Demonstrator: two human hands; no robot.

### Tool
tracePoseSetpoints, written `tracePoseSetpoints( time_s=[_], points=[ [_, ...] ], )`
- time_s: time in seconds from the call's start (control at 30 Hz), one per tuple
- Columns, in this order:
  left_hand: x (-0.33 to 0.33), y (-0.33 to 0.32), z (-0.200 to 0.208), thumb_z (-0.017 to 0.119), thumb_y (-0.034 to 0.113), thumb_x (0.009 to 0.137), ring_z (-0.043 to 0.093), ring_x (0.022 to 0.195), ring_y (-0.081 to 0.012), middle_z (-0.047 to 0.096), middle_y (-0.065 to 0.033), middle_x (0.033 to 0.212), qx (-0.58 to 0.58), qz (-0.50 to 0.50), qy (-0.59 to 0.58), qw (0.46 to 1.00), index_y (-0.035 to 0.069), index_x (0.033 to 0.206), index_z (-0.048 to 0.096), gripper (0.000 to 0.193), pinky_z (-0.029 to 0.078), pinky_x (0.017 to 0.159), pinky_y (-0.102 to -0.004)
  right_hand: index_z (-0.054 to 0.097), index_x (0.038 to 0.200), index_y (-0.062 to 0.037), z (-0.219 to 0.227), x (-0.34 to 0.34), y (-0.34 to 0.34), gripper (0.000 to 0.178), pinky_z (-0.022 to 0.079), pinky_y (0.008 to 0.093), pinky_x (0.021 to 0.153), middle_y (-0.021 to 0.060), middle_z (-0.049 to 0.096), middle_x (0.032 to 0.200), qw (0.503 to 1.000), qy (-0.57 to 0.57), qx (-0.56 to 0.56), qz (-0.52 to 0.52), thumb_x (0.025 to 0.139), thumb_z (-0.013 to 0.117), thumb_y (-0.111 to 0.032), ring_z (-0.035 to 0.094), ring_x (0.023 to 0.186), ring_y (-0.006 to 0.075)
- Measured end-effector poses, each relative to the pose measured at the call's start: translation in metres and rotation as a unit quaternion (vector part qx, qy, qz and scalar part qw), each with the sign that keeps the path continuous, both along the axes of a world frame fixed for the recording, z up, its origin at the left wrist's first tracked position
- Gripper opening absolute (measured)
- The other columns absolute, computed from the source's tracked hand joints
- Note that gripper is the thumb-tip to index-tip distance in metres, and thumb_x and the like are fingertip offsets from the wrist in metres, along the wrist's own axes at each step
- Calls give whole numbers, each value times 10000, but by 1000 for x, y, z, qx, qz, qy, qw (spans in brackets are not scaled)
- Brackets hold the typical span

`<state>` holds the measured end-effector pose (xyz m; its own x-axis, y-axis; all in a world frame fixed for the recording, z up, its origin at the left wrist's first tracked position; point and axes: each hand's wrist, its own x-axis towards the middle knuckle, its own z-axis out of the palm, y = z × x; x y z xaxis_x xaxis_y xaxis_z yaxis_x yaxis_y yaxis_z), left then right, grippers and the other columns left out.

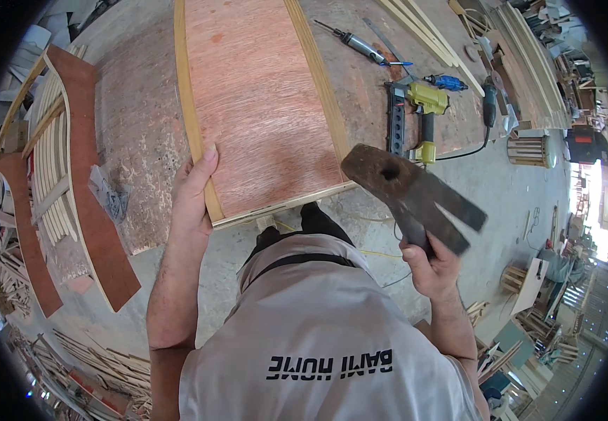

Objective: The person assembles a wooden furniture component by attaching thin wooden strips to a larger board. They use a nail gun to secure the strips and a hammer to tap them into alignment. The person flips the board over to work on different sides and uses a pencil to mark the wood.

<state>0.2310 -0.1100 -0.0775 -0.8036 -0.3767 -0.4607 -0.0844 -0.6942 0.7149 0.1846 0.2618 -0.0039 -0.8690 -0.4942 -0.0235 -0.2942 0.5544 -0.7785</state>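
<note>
A long reddish plywood panel (262,105) with pale wooden strips along its sides lies on the workbench, its near end toward me. My left hand (195,186) grips the panel's near left corner, thumb on top of the side strip and fingers mostly hidden beyond its edge. My right hand (431,266) is closed round the handle of a claw hammer (409,186), raised beside the panel's near right corner. The dark, worn head looks large and close, its split claw pointing right. From this angle I cannot tell whether the hammer touches the panel.
A yellow-green nail gun (426,105), a blue air tool (446,83), a screwdriver-like tool (353,42) and a corded power tool (490,105) lie right on the workbench (132,91). Left stands a curved reddish-brown wooden frame (83,140) with slats. Wooden strips (423,31) lie far right.
</note>
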Motion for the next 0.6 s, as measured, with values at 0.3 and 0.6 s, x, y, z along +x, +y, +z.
tracePoseSetpoints(
  time_s=[0.3, 0.6],
  points=[
    [-1, 1, 0, 711, 269, 940, 688, 1018, -212, 664, -155, 1165, -2, 2, 13, 1000, -53, 1301, 520, 521, 587, 857, -333, 604, 1307, 5, 18, -10, -13, 469, 508, 289, 660, 139, 693, 831, 997, -75, 9, -18, 894, 745, -167, 645, 686, 162],
    [-5, 2, 1, 731, 245, 922, 679, 1025, -216, 663, -150, 1159, -2, 1, 9, 1000, -53, 1307, 515, 532, 574, 882, -342, 593, 1293, 57, 23, -11, -17, 480, 501, 289, 657, 131, 700, 841, 997, -48, 67, -2, 893, 744, -161, 634, 686, 156]
  ],
)
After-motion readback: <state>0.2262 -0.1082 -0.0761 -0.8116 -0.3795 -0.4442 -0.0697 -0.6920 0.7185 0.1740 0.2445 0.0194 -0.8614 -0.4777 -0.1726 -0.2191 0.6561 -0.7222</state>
